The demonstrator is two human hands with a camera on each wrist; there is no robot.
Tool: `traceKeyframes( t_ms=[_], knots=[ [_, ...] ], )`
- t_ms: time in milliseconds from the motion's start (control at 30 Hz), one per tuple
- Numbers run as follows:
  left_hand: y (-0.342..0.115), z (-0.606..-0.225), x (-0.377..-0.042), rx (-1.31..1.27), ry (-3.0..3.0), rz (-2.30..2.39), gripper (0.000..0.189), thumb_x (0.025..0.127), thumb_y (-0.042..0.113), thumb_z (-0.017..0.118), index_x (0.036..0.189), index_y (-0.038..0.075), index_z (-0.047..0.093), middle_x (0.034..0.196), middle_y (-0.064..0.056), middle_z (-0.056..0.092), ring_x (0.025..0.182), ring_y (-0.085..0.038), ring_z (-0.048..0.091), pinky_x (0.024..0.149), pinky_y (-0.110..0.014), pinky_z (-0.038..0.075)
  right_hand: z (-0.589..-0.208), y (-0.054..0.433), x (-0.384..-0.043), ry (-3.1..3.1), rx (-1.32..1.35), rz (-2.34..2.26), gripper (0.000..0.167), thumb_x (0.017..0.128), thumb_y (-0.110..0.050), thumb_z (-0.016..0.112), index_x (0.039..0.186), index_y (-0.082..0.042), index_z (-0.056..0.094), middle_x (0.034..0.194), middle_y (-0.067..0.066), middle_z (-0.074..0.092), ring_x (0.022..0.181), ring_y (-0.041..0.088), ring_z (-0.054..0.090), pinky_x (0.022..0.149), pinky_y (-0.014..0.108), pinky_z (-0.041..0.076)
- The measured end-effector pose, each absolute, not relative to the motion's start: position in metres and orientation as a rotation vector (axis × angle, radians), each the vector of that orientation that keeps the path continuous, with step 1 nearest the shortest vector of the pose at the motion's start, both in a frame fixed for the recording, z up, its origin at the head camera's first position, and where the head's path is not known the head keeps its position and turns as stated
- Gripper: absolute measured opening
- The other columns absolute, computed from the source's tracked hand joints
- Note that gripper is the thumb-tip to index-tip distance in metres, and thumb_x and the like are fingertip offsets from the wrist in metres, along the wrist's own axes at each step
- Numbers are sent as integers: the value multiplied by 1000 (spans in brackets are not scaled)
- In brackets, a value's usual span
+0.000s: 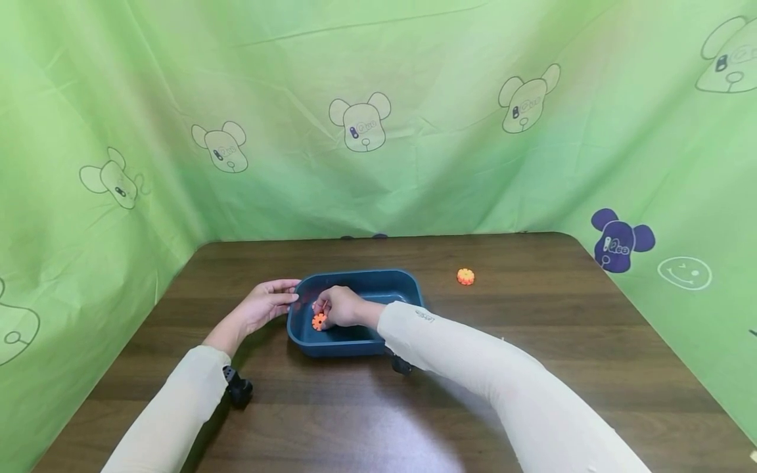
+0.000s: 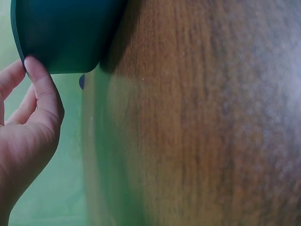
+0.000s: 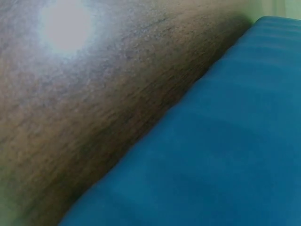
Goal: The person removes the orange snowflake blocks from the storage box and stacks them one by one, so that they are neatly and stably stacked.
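A dark blue rectangular bin [image 1: 378, 274] sits on the table. My left hand [image 1: 269, 306] is at its left end, and in the left wrist view the thumb [image 2: 42, 84] and fingers pinch the bin's rim [image 2: 17, 33]. Inside the bin, toward its left side, my right hand [image 1: 344, 307] has its fingers curled down around an orange gear-shaped piece [image 1: 319, 321] with a dark centre hole. More orange shows just above that piece, by the fingertips. Only the bin's blue outer wall [image 3: 211, 141] and the table appear in the right wrist view; the hand is hidden there.
Another orange gear-shaped piece [image 1: 465, 276] lies on the wooden table [image 1: 331, 407], to the right of the bin. Green cloth [image 1: 426, 171] with printed bear faces hangs behind the table and at both sides. A black wrist camera [image 1: 238, 387] is strapped to the left sleeve.
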State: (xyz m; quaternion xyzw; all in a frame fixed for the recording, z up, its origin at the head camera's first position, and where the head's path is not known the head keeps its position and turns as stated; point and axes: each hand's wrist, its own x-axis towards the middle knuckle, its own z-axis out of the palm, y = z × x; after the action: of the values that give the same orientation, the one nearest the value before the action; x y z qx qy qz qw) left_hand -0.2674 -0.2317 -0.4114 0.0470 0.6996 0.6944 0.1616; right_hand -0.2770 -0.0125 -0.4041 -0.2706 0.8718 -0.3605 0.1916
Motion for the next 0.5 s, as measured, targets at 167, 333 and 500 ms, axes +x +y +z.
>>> traceKeyframes(
  t_ms=[167, 333, 500],
  knots=[
    [-231, -412, -266, 127, 2000, 1983, 50, 96, 1, 57, 141, -10, 39, 107, -3, 61, 91, -12, 64, 85, -30, 53, -404, -10, -276, 2417, -746, -1035, 16, 82, -4, 77, 94, -9, 68, 82, 3, 62, 75, 16, 56, 68, 24, 50],
    [-230, -411, -265, 117, 2012, 1976, 49, 97, 1, 56, 142, -9, 39, 107, -3, 61, 91, -12, 64, 84, -29, 53, -403, -5, -276, 2365, -716, -1085, 16, 85, -3, 74, 99, -7, 68, 81, 5, 64, 68, 16, 58, 63, 27, 54],
    [-230, -411, -266, 120, 2018, 1974, 50, 96, 2, 57, 141, -10, 40, 107, -4, 60, 91, -13, 64, 83, -28, 53, -399, 1, -276, 2300, -675, -1161, 26, 87, 2, 67, 111, -7, 70, 81, 7, 67, 70, 16, 61, 64, 28, 56]
  ],
)
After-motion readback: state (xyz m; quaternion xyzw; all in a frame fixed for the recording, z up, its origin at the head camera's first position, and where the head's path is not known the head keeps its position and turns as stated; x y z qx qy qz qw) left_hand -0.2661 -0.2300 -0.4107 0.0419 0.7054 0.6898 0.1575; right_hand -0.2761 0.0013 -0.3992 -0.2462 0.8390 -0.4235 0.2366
